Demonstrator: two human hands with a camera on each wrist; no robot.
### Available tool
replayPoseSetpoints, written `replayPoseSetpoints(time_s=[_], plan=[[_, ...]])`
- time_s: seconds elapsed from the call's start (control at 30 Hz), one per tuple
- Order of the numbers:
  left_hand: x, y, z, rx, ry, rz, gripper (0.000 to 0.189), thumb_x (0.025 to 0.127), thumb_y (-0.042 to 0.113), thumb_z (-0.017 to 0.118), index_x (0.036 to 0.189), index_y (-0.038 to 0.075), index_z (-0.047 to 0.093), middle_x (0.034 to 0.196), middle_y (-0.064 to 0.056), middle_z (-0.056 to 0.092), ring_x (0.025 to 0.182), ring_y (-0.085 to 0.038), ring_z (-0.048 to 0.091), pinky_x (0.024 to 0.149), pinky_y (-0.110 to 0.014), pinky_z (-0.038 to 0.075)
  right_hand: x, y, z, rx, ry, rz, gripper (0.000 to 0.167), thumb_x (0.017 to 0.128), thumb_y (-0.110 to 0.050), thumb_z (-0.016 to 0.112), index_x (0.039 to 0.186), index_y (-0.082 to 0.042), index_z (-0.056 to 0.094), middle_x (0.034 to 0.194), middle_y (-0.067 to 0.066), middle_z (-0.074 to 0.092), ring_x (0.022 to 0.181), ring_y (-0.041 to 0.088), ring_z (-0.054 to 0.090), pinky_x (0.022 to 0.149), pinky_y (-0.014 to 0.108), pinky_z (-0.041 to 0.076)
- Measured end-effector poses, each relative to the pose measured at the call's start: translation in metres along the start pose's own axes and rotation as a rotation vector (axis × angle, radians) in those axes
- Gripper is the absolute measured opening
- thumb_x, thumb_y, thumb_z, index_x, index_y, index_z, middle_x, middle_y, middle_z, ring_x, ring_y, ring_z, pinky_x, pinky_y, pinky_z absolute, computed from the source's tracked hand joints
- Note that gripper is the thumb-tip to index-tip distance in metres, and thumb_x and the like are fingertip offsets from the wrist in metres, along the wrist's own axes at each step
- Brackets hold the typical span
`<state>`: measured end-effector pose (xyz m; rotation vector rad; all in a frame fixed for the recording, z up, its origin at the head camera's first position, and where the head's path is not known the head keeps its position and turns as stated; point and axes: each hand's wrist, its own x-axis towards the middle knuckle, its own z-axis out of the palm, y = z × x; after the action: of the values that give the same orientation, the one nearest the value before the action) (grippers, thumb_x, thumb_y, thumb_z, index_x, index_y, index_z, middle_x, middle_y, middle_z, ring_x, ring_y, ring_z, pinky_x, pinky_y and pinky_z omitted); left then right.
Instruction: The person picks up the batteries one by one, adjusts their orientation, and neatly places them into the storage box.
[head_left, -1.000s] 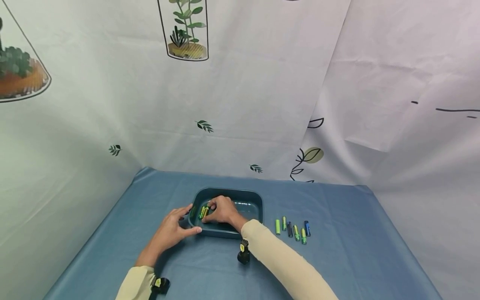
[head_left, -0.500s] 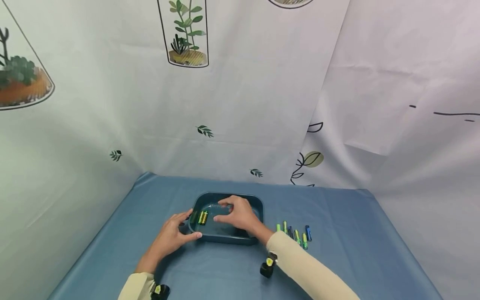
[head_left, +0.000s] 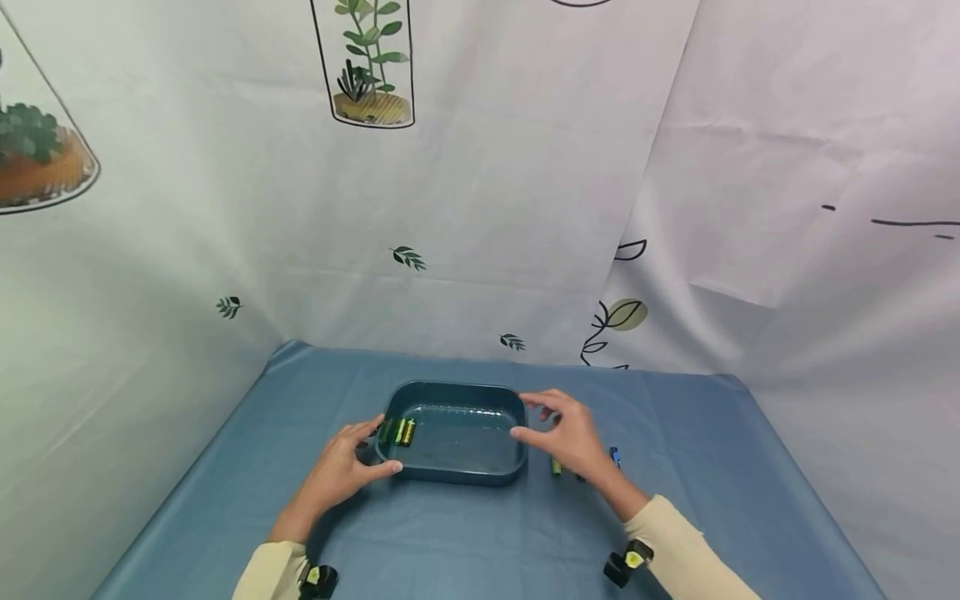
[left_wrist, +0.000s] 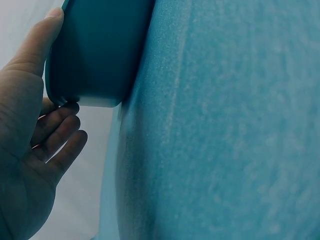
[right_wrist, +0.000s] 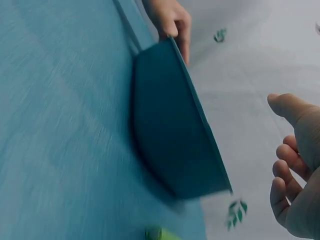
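A dark teal rectangular baking dish (head_left: 457,479) stands on the table. Two green-and-yellow batteries (head_left: 405,432) lie side by side at its left end. My left hand (head_left: 339,471) holds that end, thumb on the near rim and fingers at the left side; in the left wrist view the thumb (left_wrist: 37,42) presses the rim. Just off the dish's right end hovers my right hand (head_left: 566,433), thumb and fingers apart, holding nothing. Below it, partly hidden, lie loose batteries: a green one (head_left: 557,467), a dark one (head_left: 581,477) and a blue one (head_left: 616,457).
Blue cloth (head_left: 450,542) covers the table. A white curtain (head_left: 480,183) printed with plants hangs behind it and on both sides. Each wrist carries a small black camera, such as the right one (head_left: 626,562).
My right hand has let go of the battery in the dish and moved right, out past the right rim to the loose batteries. The left hand has stayed on the dish.
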<state>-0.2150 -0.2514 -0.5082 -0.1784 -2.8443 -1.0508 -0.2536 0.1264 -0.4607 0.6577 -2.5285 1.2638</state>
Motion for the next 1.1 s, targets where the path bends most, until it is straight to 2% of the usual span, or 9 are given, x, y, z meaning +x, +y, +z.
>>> replayPoseSetpoints(time_s=[0.2, 0.4, 0.57, 0.77, 0.93, 1.1], plan=[[0.000, -0.001, 0.000, 0.005, 0.002, 0.008, 0.098, 0.077, 0.053, 0.087, 0.153, 0.006, 0.048, 0.148, -0.025, 0.051, 0.113, -0.038, 0.063, 0.088, -0.054, 0.055, -0.023, 0.027, -0.029, -0.076, 0.083, 0.026, 0.051, 0.080, -0.034, 0.090, 0.127, -0.021, 0.074, 0.110, -0.005, 0.069, 0.088, 0.023, 0.064, 0.070, 0.028, 0.053], [0.000, -0.001, 0.000, 0.012, -0.003, 0.007, 0.098, 0.077, 0.052, 0.087, 0.153, 0.006, 0.048, 0.148, -0.026, 0.051, 0.113, -0.038, 0.063, 0.087, -0.055, 0.055, -0.044, 0.064, -0.052, -0.064, 0.109, 0.034, 0.048, 0.082, -0.025, 0.089, 0.127, -0.015, 0.073, 0.110, 0.008, 0.070, 0.087, 0.025, 0.065, 0.071, 0.030, 0.053], [0.000, 0.000, 0.000, 0.012, -0.004, 0.002, 0.098, 0.077, 0.052, 0.087, 0.153, 0.005, 0.047, 0.148, -0.026, 0.051, 0.114, -0.038, 0.062, 0.088, -0.055, 0.055, -0.059, 0.086, -0.066, -0.078, 0.081, 0.060, 0.049, 0.084, -0.025, 0.087, 0.129, -0.011, 0.072, 0.111, 0.013, 0.069, 0.087, 0.021, 0.064, 0.071, 0.030, 0.053], [-0.001, 0.001, -0.001, 0.000, -0.006, -0.005, 0.097, 0.077, 0.051, 0.087, 0.153, 0.005, 0.047, 0.148, -0.026, 0.050, 0.115, -0.039, 0.062, 0.088, -0.055, 0.055, -0.068, 0.104, -0.077, -0.097, 0.022, 0.105, 0.058, 0.082, -0.026, 0.089, 0.132, -0.005, 0.069, 0.112, 0.012, 0.070, 0.088, 0.018, 0.061, 0.071, 0.028, 0.053], [-0.001, 0.001, -0.001, 0.002, -0.003, -0.003, 0.097, 0.077, 0.051, 0.087, 0.153, 0.005, 0.047, 0.148, -0.026, 0.050, 0.115, -0.039, 0.062, 0.088, -0.055, 0.055, -0.072, 0.116, -0.082, -0.150, -0.040, 0.147, 0.059, 0.082, -0.036, 0.088, 0.131, -0.008, 0.071, 0.116, 0.007, 0.071, 0.093, 0.018, 0.062, 0.069, 0.027, 0.051], [-0.001, 0.001, 0.000, 0.006, -0.004, 0.006, 0.098, 0.077, 0.052, 0.087, 0.153, 0.006, 0.047, 0.147, -0.026, 0.051, 0.114, -0.038, 0.062, 0.087, -0.055, 0.055, -0.075, 0.127, -0.085, -0.199, -0.080, 0.147, 0.060, 0.082, -0.042, 0.087, 0.130, -0.009, 0.072, 0.118, 0.004, 0.071, 0.097, 0.020, 0.065, 0.070, 0.028, 0.051]])
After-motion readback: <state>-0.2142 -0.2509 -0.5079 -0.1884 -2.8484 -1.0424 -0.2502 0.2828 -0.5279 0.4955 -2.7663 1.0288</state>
